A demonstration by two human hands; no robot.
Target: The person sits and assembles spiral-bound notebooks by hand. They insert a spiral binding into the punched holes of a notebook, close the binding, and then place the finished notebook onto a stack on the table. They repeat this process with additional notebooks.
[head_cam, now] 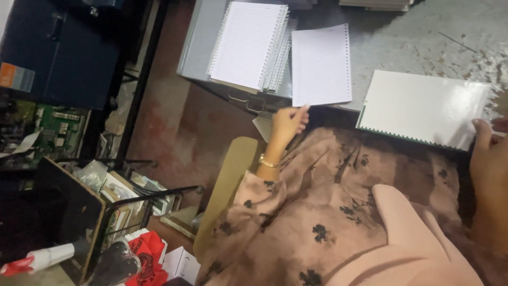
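So the left hand (288, 123) was up near the middle of the frame, fingers pinched on the bottom-left corner of a loose lined sheet (320, 66) that lay flat on the grey table (418, 42). Only the corner was in the grip; the rest of the sheet ran up and away from the fingertips, sitting just right of a spiral pad stack (250, 45) in the upper middle. The right hand (489, 159) was at the right edge, thumb pressed on the lower right corner of a white cover (423, 108) with punched holes along its bottom edge. I couldn't tell how far those fingers were curled, since most of that hand was cut off by the frame. My guess at what could've gone wrong: a one-corner pinch like that could crease or tear the sheet if it got dragged, especially along that punched right edge. The cover also hung a bit over the table edge above the lap, so a loose thumb could've let it slide off. The sheet and cover were well apart.
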